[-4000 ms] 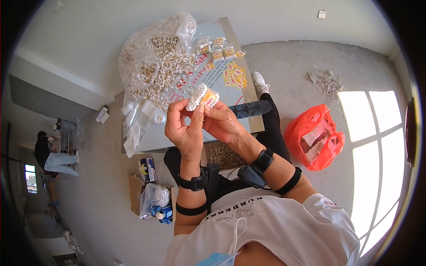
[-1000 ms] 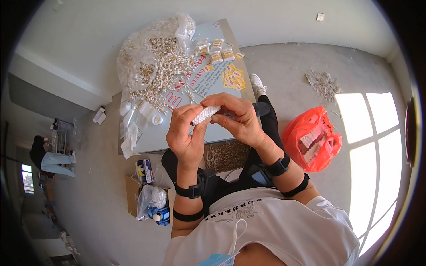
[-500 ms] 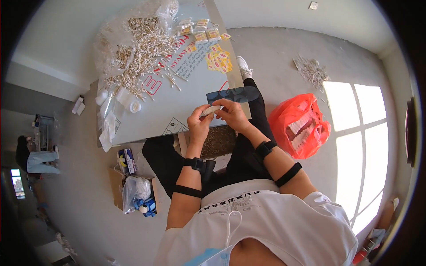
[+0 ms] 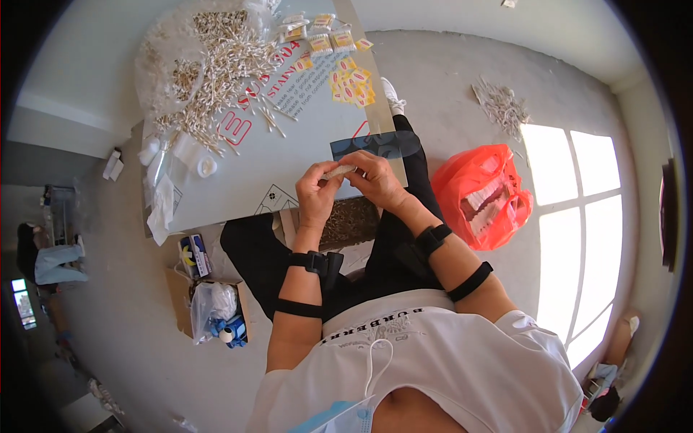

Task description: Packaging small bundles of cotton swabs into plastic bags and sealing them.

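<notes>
Concrete floor (image 4: 440,79) lies beside your grey table (image 4: 231,191), which bears loose swabs (image 4: 216,79) heaped at its far left and yellow cards (image 4: 352,83) at its far right. Your small swab bundle (image 4: 338,172), held over the table's near side, shows a narrow side where its label faced up moments ago, so it seems turned and still being worked. Your left hand (image 4: 317,195) and right hand (image 4: 377,182) are mostly closed, pinching its opposite ends.
</notes>
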Demonstrator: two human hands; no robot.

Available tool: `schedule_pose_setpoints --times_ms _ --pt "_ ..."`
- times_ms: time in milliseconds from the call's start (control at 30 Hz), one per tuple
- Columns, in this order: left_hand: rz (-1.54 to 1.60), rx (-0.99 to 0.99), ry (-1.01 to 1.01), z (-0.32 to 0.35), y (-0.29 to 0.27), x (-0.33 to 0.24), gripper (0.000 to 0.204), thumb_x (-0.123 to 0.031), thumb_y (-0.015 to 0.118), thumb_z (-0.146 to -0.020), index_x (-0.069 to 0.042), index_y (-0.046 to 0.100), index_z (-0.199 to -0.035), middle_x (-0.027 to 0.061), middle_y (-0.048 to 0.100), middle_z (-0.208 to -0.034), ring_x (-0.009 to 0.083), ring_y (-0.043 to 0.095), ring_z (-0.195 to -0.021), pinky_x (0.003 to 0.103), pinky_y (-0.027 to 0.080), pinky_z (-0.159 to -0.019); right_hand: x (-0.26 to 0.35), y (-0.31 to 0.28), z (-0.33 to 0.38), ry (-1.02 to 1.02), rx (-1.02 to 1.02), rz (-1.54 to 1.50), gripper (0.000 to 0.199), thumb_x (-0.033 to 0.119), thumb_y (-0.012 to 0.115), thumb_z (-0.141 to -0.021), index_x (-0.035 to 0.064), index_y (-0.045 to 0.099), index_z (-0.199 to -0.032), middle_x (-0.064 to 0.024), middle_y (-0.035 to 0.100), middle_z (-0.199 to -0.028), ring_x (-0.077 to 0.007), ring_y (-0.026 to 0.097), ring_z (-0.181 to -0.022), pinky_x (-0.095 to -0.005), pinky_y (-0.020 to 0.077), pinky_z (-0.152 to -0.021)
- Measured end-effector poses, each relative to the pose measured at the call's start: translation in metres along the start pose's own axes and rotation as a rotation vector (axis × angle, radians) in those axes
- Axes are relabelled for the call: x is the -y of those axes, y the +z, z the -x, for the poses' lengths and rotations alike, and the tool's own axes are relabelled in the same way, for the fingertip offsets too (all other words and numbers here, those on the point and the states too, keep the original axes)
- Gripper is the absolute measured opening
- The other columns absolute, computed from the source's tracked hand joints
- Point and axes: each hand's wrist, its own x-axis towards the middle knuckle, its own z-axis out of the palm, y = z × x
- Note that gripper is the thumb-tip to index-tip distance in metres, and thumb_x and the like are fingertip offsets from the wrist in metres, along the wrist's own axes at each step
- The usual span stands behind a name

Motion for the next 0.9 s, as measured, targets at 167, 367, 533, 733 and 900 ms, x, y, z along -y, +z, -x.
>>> schedule_pose_setpoints --times_ms 167,367,533,733,900 --pt "0.216 -0.033 -0.13 -0.002 0.008 -0.001 0.018 0.002 0.07 -0.081 0.003 0.066 -0.099 0.0053 0.067 -0.087 0.0119 0.063 -0.072 0.025 0.052 -0.067 0.0 0.001 0.0 0.116 -0.003 -0.163 0.02 -0.002 0.063 -0.085 -0.0031 0.063 -0.105 -0.007 0.065 -0.091 -0.0116 0.064 -0.071 -0.0244 0.0522 -0.062" --pt "0.538 -0.132 -0.216 0.004 0.019 -0.001 0.013 0.002 0.065 -0.086 0.006 0.065 -0.098 0.0087 0.067 -0.092 0.0162 0.066 -0.079 0.03 0.058 -0.076 0.01 -0.001 -0.004 0.413 -0.013 -0.444 0.014 0.003 0.063 -0.089 -0.0071 0.063 -0.098 -0.0076 0.068 -0.085 -0.011 0.066 -0.074 -0.0239 0.0552 -0.066" --pt "0.665 -0.122 -0.267 0.003 0.021 0.0 0.011 0.002 0.063 -0.088 0.005 0.065 -0.098 0.0091 0.066 -0.093 0.0161 0.066 -0.079 0.03 0.059 -0.076 0.009 0.0 -0.005 0.397 -0.054 -0.44 0.013 0.004 0.063 -0.089 -0.0059 0.063 -0.096 -0.0053 0.067 -0.079 -0.0098 0.066 -0.072 -0.0236 0.0545 -0.064" --pt "0.584 -0.145 -0.246 -0.001 0.023 -0.001 0.007 0.003 0.06 -0.087 0.005 0.065 -0.093 0.0083 0.066 -0.088 0.015 0.065 -0.076 0.029 0.058 -0.071 0.004 0.0 -0.005 0.344 -0.075 -0.363 0.011 0.006 0.06 -0.09 -0.0032 0.064 -0.096 -0.0041 0.066 -0.077 -0.0082 0.064 -0.068 -0.0228 0.0519 -0.061" --pt "0.606 -0.156 -0.251 0.0 0.024 -0.004 0.008 0.004 0.059 -0.086 0.005 0.065 -0.092 0.0081 0.066 -0.086 0.0142 0.065 -0.074 0.028 0.058 -0.071 0.001 -0.002 -0.004 0.35 -0.053 -0.401 0.012 0.007 0.061 -0.09 -0.0024 0.064 -0.097 -0.004 0.066 -0.077 -0.0076 0.064 -0.068 -0.0225 0.051 -0.06"
